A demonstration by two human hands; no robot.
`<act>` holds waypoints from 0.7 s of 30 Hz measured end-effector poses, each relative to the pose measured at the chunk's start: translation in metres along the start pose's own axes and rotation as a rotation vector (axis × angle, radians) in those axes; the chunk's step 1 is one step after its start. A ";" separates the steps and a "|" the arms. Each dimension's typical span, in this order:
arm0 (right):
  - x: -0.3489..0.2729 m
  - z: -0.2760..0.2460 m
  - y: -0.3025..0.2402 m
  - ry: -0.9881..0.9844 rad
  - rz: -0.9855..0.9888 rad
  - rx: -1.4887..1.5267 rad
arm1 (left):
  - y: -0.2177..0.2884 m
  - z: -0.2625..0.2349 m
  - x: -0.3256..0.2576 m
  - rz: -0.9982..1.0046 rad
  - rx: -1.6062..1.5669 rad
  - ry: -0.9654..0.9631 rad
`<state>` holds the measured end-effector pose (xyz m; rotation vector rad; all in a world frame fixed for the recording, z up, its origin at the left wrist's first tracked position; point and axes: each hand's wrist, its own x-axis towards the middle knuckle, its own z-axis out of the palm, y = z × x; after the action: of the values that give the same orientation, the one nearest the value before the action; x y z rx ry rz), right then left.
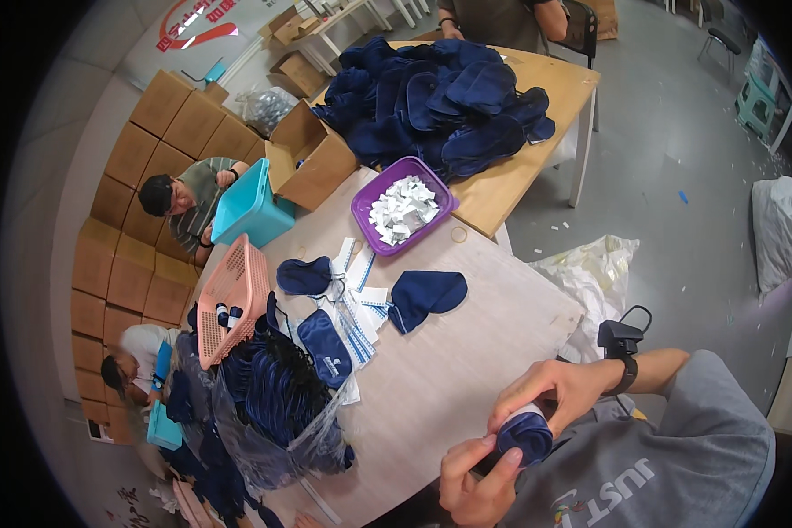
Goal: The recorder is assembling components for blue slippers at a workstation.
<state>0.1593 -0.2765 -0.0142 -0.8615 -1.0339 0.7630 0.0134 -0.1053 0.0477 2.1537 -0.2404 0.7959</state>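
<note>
Indoors, a pale bench (440,378) fills the middle of a grey-floored (660,176) room, a yellowish wooden bench (502,201) adjoining its far end beneath a heap of navy cloth pieces (449,97). Brown cartons (132,264) are stacked at the left, where two people sit; a third sits beyond the wooden bench. On the pale bench, a purple tub (448,201) of small white tags stands far off, with a pink basket (260,286) and a bagged bundle of navy pieces (277,387) at left.

At the near right, both hands hold a navy cloth roll (528,443): the right hand (559,387) curls over its far side, while the left hand (475,484) touches its near side with thumb and fingertips. A white band partly rings the roll.

Pale printing marks one navy pouch (326,348), blue marks line the white paper strips (361,330), and large pale lettering crosses the grey shirt (686,449).
</note>
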 end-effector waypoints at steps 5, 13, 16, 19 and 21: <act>-0.012 -0.002 0.011 0.038 0.024 0.145 | 0.003 0.009 0.005 0.000 0.015 -0.026; -0.028 -0.010 0.014 0.082 0.019 0.117 | -0.001 0.026 0.009 0.036 0.025 -0.068; -0.039 -0.013 -0.002 0.104 0.065 0.096 | -0.013 0.036 0.002 -0.083 -0.022 -0.067; -0.061 -0.013 -0.018 0.172 0.114 0.093 | -0.019 0.052 0.003 -0.063 -0.111 -0.098; -0.079 -0.012 -0.024 0.232 0.124 0.056 | -0.015 0.067 0.005 -0.001 -0.097 -0.125</act>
<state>0.1481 -0.3580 -0.0282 -0.9485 -0.7561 0.7723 0.0543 -0.1453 0.0092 2.1135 -0.3360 0.6371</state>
